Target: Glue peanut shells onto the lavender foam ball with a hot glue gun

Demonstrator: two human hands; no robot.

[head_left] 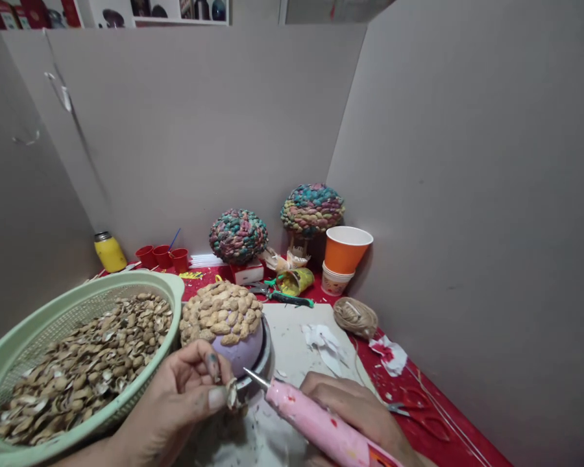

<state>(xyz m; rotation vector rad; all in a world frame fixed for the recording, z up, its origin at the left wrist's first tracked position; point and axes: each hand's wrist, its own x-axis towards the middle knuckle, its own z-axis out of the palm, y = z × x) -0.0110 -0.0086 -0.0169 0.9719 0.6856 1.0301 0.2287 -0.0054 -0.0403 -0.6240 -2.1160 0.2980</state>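
My left hand (185, 389) pinches a peanut shell (232, 394) between thumb and fingers. Wrapped in my right hand (353, 408) is a pink hot glue gun (316, 421), its metal nozzle pointing left towards the shell, a small gap apart. Just behind my left hand sits a purple ball (241, 353) in a grey bowl (267, 344). Peanut shells (224, 311) cover the ball's upper part, leaving its lower front bare. A green colander (178, 292) full of shell halves (82, 363) stands at the left.
Behind are two multicoloured shell-covered balls (238, 235), red cups (161, 256), a yellow jar (109, 251), green-handled pliers (292, 299) and an orange cup (346, 250). To the right lie twine (355, 318), crumpled tissue (326, 344) and red-handled scissors (423, 415). Grey panels enclose the table.
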